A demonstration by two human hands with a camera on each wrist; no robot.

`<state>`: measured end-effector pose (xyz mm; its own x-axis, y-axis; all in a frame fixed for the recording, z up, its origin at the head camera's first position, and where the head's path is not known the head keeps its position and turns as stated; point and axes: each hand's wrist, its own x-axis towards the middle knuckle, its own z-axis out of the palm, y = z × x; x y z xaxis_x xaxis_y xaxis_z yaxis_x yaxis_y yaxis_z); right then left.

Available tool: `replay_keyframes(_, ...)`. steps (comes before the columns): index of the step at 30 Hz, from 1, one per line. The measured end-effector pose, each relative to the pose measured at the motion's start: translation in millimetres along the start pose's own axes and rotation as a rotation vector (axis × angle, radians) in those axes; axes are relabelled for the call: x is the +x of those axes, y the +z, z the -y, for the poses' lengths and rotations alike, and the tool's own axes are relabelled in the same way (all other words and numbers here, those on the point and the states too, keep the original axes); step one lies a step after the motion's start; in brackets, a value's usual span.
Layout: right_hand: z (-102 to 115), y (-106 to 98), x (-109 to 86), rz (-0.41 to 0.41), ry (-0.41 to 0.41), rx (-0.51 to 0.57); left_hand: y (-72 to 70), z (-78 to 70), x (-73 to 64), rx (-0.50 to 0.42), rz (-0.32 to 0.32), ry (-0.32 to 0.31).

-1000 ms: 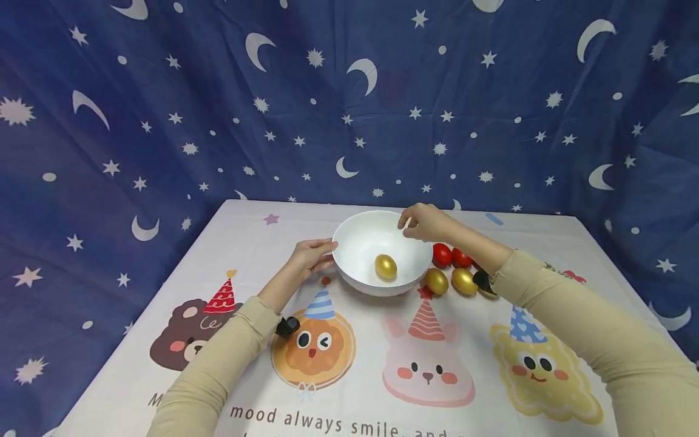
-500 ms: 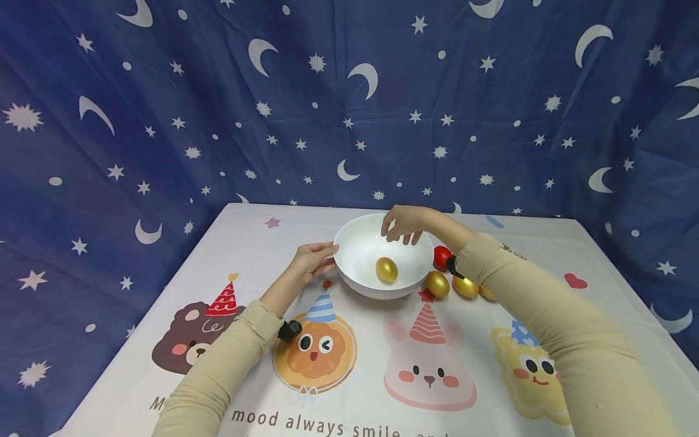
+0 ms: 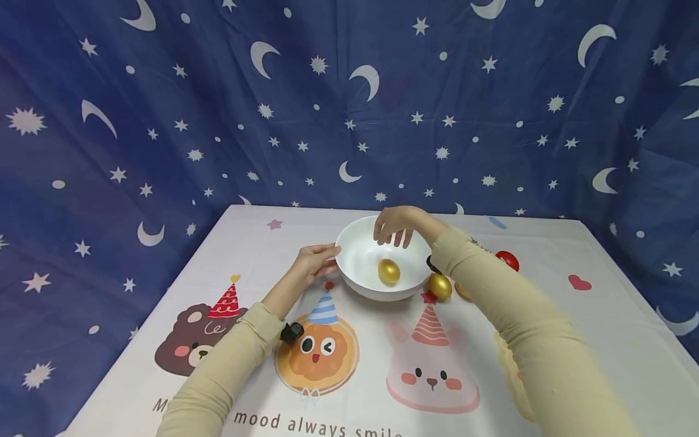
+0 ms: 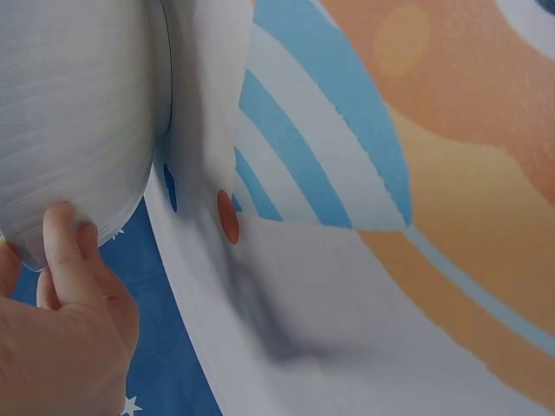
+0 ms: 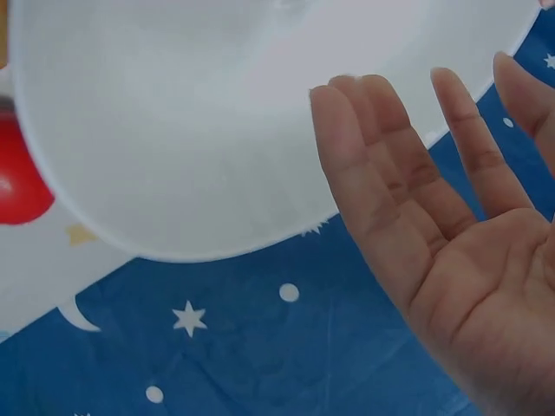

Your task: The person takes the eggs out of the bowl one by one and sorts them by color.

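A white bowl (image 3: 357,267) is near the back of the table, with one golden egg (image 3: 389,271) lying inside it. My left hand (image 3: 315,261) grips the bowl's left rim between thumb and fingers; the left wrist view shows its fingers (image 4: 65,251) against the bowl's outer wall. Over the back right part of the bowl hovers my right hand (image 3: 397,222). Its fingers (image 5: 338,130) are relaxed and apart, and nothing is in the palm. Another golden egg (image 3: 440,286) lies just right of the bowl, outside it.
A red egg (image 3: 508,260) shows beyond the right sleeve, and part of a further golden egg (image 3: 463,292) peeks from under it. The right forearm hides more of that area. A star-patterned blue curtain (image 3: 349,121) hangs behind the printed tablecloth (image 3: 262,243).
My right hand has moved left, from the bowl's right rim to over its inside, and its fingers have loosened. The right sleeve now covers more eggs. The left hand keeps its grip.
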<state>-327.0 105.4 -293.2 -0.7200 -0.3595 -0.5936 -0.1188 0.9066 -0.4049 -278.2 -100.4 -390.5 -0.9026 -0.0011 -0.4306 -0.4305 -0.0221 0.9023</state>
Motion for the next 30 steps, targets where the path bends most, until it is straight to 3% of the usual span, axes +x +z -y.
replay_keyframes(19,12.4,17.3,27.3,0.186,0.092,0.037,-1.6,0.0,0.5,0.007,0.001,0.011)
replay_keyframes(30,13.8,27.2,36.9,0.262,0.123,-0.036,-1.1,0.6,2.0,0.011,-0.002,0.003)
